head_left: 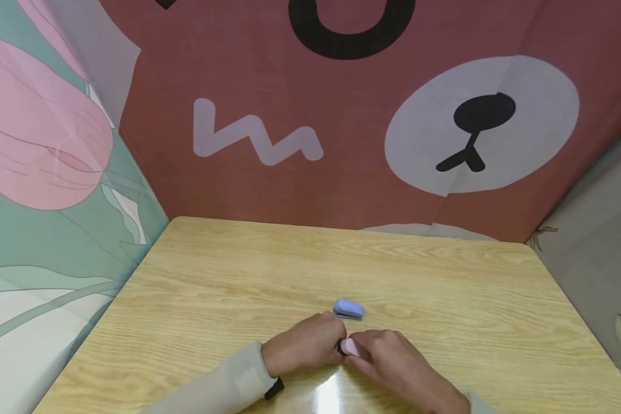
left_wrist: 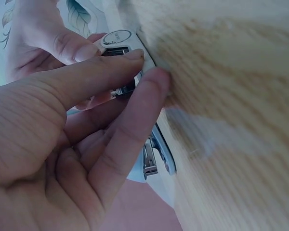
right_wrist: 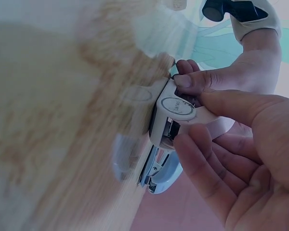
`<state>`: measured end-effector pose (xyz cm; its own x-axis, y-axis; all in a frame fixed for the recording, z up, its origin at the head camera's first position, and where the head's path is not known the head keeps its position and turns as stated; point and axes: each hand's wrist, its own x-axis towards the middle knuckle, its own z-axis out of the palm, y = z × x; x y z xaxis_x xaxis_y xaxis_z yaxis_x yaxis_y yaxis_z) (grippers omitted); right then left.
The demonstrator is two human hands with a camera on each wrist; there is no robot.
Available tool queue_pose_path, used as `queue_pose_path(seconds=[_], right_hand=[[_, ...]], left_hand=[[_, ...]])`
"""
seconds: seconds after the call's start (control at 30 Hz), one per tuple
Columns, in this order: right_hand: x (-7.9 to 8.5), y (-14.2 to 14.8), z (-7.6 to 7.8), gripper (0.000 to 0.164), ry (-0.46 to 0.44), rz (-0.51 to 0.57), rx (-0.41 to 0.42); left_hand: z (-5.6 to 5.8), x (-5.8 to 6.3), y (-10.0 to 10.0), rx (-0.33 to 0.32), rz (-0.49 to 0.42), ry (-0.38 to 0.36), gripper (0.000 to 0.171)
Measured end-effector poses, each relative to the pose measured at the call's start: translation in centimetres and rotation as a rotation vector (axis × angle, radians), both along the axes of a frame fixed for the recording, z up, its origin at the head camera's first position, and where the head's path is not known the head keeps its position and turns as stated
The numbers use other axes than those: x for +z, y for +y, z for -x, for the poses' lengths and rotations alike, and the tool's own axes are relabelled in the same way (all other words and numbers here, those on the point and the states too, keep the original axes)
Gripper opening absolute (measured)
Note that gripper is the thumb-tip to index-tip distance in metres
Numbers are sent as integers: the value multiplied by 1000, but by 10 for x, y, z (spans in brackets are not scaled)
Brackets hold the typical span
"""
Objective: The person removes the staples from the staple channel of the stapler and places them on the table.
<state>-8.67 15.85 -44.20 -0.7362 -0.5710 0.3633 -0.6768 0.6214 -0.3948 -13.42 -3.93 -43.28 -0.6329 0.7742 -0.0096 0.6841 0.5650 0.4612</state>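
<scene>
Near the table's front, both hands meet around a small pale pink and white stapler (head_left: 349, 347). My left hand (head_left: 307, 342) pinches one end of it between thumb and finger. From the other side, my right hand (head_left: 398, 362) grips its pink part with thumb and fingers. Both wrist views show a round printed label (right_wrist: 178, 107) on its white end, with dark and metal inner parts beside the label. Fingers hide much of its body. Just beyond the hands, a small blue stapler (head_left: 349, 309) lies on the table, its metal front showing in the left wrist view.
The wood-grain table (head_left: 238, 276) reflects light near the hands. A brown cloth with a bear's face (head_left: 341, 190) hangs behind its far edge, and a flowered cloth (head_left: 46, 241) hangs at the left. A black device (head_left: 274, 388) sits under the left wrist.
</scene>
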Motion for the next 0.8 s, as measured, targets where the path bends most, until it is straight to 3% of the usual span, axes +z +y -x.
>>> queue_pose_path(seconds=[0.33,0.63,0.8], right_hand=[[7,10,-4,10,-200,69,-22],[9,20,-6,15,-214,115,23],[10,24,-8,15,-267,135,13]], left_hand=[[-2,2,-2,16,61,21,35],[-3,2,-1,30,76,-15,30],[-3,4,0,37,88,-1,31]])
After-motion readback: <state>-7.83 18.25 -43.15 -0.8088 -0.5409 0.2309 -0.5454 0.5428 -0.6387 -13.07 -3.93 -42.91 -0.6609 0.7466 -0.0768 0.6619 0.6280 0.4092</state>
